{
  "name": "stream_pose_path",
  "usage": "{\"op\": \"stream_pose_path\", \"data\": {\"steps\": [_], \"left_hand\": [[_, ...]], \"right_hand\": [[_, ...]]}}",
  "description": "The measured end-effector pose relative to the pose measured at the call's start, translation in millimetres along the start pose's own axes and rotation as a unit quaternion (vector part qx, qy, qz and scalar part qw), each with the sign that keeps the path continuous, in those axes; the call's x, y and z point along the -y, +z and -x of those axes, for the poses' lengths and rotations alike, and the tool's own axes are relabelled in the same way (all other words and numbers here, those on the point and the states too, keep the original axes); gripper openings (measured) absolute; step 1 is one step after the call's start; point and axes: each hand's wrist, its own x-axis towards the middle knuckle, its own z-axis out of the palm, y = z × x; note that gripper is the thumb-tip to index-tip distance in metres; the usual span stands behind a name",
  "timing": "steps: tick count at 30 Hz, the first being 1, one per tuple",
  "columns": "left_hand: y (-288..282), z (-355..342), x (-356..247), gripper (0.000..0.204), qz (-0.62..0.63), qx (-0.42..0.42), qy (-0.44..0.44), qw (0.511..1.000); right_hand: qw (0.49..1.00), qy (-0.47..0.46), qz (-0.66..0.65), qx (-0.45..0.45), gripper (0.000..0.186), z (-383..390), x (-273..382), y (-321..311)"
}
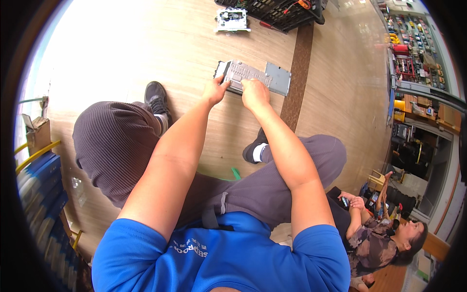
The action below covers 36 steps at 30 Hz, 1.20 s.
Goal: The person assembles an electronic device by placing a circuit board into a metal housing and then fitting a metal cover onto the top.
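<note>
- Far left, a stack of blue-edged things (44, 182) stands beside yellow bars (39, 156).
- A black shoe (156, 97) rests on the floor (194, 48), well apart from the stack.
- The left hand (214, 91) grasps the near left corner of a metal casing, thumb on top (the fingers underneath are hidden).
- Beyond the hands, a white-framed mechanism (232, 20) lies on the floor.
- The metal casing (237, 73), silver and slotted on top, is out in front of the person, between the shoes and the mechanism; whether it touches the floor, I cannot tell.
- A small green piece (236, 173) lies near the trousers.
- The right hand (255, 92) has its fingers curled against the casing's near side; whether they grip or only press, I cannot tell.
- A black crate (275, 13) stands past the casing.
- A flat grey panel (278, 79) extends at the casing's right end.
- Far right, another person (379, 238) sits near loaded shelves (413, 48).
</note>
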Motion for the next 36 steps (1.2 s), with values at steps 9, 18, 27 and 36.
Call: {"op": "stream_pose_path", "data": {"steps": [9, 18, 27, 36], "left_hand": [[6, -10, 17, 0.057, 0.006, -0.009, 0.012, 1.000], [9, -14, 24, 0.057, 0.009, -0.015, 0.011, 1.000], [9, -14, 27, 0.056, 0.008, -0.017, 0.010, 1.000], [6, -12, 24, 0.057, 0.009, -0.020, 0.000, 1.000]], "right_hand": [[0.998, -0.046, 0.042, -0.021, 0.017, -3, -1, -2], [0.995, -0.070, 0.055, -0.035, 0.020, -5, 1, -6], [0.991, -0.088, 0.099, -0.006, 0.018, -10, 11, -13], [0.978, 0.083, -0.146, 0.123, 0.017, -10, 19, -4]]}}
